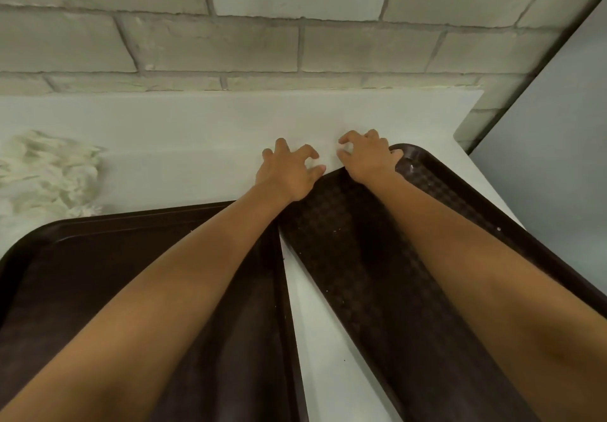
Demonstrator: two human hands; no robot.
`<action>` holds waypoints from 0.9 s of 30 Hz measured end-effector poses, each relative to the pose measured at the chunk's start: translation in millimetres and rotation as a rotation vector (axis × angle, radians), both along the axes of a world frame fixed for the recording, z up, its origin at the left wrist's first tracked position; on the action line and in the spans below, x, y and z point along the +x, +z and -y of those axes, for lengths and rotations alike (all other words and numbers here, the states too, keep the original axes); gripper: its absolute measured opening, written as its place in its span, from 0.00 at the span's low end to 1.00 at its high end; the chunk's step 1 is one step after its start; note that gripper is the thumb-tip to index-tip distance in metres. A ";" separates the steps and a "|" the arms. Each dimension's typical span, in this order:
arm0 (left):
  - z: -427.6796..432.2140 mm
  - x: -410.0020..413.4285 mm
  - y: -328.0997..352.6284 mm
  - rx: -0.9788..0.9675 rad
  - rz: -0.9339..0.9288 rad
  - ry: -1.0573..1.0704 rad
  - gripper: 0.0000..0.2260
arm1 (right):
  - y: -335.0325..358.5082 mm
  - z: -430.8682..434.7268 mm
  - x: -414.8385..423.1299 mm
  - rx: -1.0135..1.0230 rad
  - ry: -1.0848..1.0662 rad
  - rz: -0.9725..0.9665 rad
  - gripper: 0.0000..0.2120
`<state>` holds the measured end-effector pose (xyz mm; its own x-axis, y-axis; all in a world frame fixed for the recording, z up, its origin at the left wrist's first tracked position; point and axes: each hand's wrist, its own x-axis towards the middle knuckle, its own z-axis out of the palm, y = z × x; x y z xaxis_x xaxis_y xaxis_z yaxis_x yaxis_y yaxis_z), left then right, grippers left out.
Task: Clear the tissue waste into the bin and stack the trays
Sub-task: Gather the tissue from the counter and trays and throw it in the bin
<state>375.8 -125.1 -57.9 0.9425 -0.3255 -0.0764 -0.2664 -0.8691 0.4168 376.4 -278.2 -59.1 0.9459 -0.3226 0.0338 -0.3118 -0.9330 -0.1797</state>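
A pale block wall (295, 50) rises behind the white counter (197, 125) I lean over. Two dark brown trays lie flat on it side by side, not stacked: the left tray (98, 264) under my left forearm, the right tray (361, 273) angled away under my right, with a strip of counter between them. A heap of crumpled tissue (46, 175) sits on the counter beyond the left tray's far corner. My left hand (289, 171) rests just past the trays, fingers clawed with the tips on the counter; I cannot tell if it grips anything. My right hand (368, 158), over the right tray's far rim, pinches a small white tissue scrap (347, 150) between thumb and forefinger.
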 end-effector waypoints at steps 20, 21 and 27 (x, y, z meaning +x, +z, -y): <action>-21.1 -0.9 13.6 -0.292 -0.040 0.083 0.12 | 14.8 -23.7 -13.9 0.504 0.131 0.375 0.10; -23.5 -2.9 17.7 -0.313 -0.031 0.089 0.11 | 18.6 -26.1 -16.0 0.530 0.113 0.387 0.09; -36.5 -27.0 38.9 -0.414 0.070 0.097 0.08 | 36.2 -40.0 -35.7 0.809 0.037 0.452 0.14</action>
